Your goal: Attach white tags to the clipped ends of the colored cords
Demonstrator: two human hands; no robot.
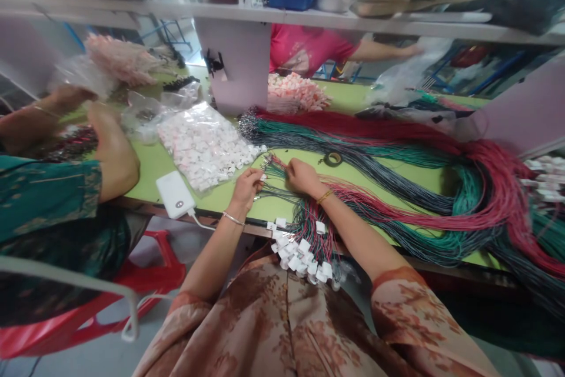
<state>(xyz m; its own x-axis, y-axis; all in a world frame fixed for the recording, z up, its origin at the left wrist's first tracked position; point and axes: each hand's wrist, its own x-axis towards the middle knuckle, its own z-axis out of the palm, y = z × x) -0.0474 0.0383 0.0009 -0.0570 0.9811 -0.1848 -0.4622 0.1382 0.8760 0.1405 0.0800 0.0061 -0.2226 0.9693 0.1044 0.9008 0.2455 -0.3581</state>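
Note:
My left hand (pixel 247 186) is pinched on a small white connector at the near edge of the green table (pixel 150 165). My right hand (pixel 302 177) is closed on the ends of thin red, green and grey wires (pixel 397 147) that run in a long bundle to the right. Between the two hands lie loose wire tips. Finished wires with white connectors (pixel 300 250) hang over the table edge into my lap. A clear bag of white connectors (pixel 205 147) lies just left of my left hand.
A white power bank (pixel 175 194) with a cable sits at the table edge. A roll of tape (pixel 333 159) lies beyond my hands. A co-worker's arm (pixel 110 153) rests at the left; another person in pink (pixel 309 47) sits opposite. A red stool (pixel 150 283) stands below.

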